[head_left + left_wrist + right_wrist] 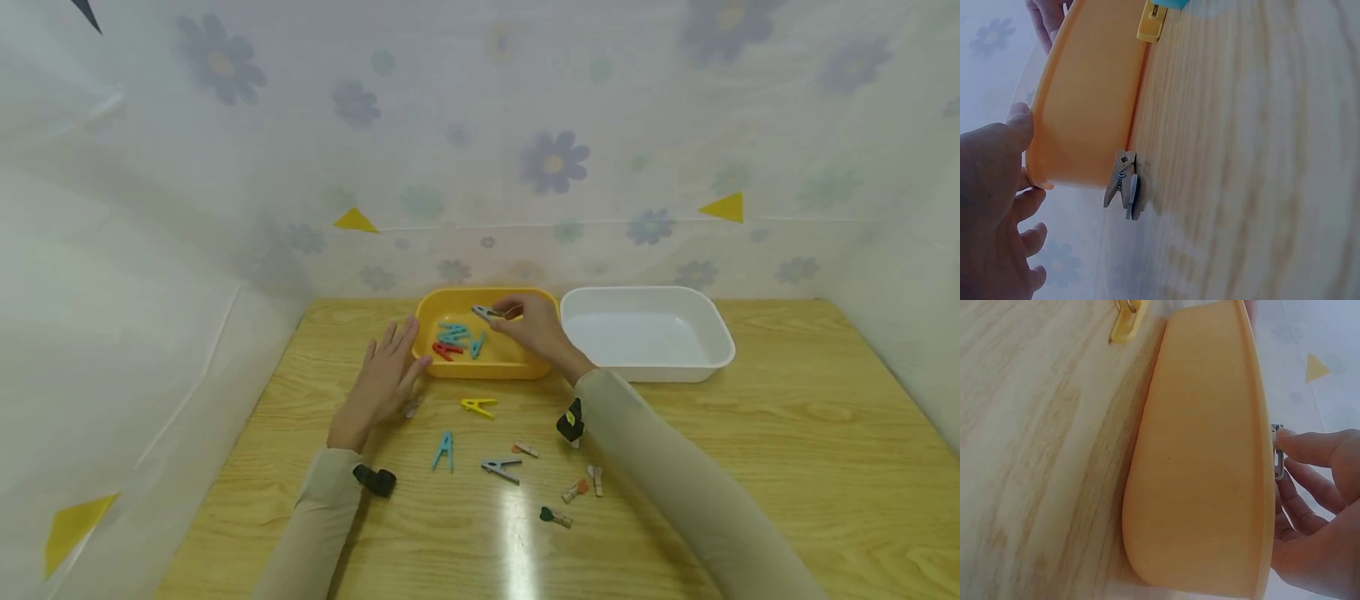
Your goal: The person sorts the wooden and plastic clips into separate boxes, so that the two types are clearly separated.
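Note:
Over the orange-yellow tray [510, 367], my right hand [534, 327] pinches a grey clothespin [482, 313] between thumb and fingers. In the right wrist view, the tray's rim hides part of this clothespin [1278, 453]. My left hand [386, 371] rests against the tray's left end, fingers spread, with the thumb at the rim. Inside the tray lie several light-blue clothespins [476, 345] and a red clothespin [447, 350]. A small wooden clothespin [1124, 178] stands on the table just beside the tray, near my left hand.
A white tray [647, 374] adjoins the yellow one on the right. On the wooden table lie a yellow clothespin [477, 407], a light-blue clothespin [444, 451], a grey clothespin [501, 468] and several small wooden clothespins [575, 491]. A flowered sheet [450, 150] hangs behind.

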A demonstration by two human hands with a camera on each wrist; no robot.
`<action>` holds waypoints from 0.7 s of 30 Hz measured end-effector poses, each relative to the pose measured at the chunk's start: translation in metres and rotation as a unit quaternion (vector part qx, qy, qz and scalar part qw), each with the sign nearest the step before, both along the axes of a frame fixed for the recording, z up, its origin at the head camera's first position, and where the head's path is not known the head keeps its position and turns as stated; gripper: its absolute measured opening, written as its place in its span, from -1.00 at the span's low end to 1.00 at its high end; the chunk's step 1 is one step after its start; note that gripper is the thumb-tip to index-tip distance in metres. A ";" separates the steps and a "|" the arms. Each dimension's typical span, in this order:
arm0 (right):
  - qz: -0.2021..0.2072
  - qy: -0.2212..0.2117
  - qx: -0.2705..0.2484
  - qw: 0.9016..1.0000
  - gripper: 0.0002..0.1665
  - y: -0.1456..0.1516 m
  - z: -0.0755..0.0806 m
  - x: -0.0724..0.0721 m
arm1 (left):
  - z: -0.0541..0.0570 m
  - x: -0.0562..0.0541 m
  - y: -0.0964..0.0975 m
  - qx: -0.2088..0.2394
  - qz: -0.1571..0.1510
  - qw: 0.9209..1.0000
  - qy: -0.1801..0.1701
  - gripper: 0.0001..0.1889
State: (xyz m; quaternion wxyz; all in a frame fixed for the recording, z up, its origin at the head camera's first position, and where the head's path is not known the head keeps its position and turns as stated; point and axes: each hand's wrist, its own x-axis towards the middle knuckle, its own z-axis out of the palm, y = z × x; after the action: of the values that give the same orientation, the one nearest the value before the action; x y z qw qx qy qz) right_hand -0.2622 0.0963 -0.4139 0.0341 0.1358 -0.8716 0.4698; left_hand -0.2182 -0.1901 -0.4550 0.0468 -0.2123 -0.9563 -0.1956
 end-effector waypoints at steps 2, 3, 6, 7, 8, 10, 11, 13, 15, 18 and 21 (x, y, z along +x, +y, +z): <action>-0.004 0.000 0.008 1.000 -0.69 -0.002 0.001 -0.004 | 0.000 0.000 0.000 0.000 0.001 1.000 -0.001 -0.23; -0.005 -0.001 0.011 1.000 -0.69 -0.003 0.001 -0.005 | 0.000 0.000 0.000 0.000 0.001 1.000 -0.001 -0.23; -0.007 -0.005 0.019 1.000 -0.69 -0.005 0.000 -0.010 | -0.001 0.000 0.001 -0.003 0.003 1.000 0.002 -0.23; -0.006 -0.008 0.018 1.000 -0.69 -0.005 0.000 -0.011 | -0.001 0.000 0.001 -0.002 0.002 1.000 0.003 -0.23; -0.005 -0.012 0.017 1.000 -0.69 -0.006 0.000 -0.012 | -0.001 0.000 0.002 -0.001 0.002 1.000 0.004 -0.23; -0.004 -0.019 0.015 1.000 -0.69 -0.006 -0.001 -0.014 | -0.002 0.000 0.003 0.000 0.001 1.000 0.007 -0.23; -0.004 -0.023 0.014 1.000 -0.69 -0.007 -0.001 -0.014 | -0.002 0.000 0.003 0.001 0.000 1.000 0.008 -0.23; -0.004 -0.032 0.012 0.999 -0.69 -0.008 -0.002 -0.016 | -0.002 -0.001 0.005 0.004 -0.001 1.000 0.008 -0.23; -0.005 -0.042 0.010 0.999 -0.69 -0.008 -0.004 -0.019 | -0.001 -0.001 0.006 0.006 0.000 1.000 0.006 -0.23; -0.006 -0.053 0.006 0.999 -0.69 -0.011 -0.008 -0.022 | -0.001 0.000 0.007 0.005 0.001 1.000 0.005 -0.24; -0.009 -0.063 0.004 0.998 -0.69 -0.014 -0.011 -0.027 | -0.001 0.000 0.007 0.003 0.002 1.000 0.006 -0.23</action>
State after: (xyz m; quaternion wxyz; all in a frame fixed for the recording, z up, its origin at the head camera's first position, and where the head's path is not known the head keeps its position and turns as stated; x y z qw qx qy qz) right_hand -0.2888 0.0827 -0.4248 -0.0168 0.0985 -0.8749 0.4738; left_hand -0.2181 -0.1835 -0.4560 0.0532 -0.2112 -0.9559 -0.1968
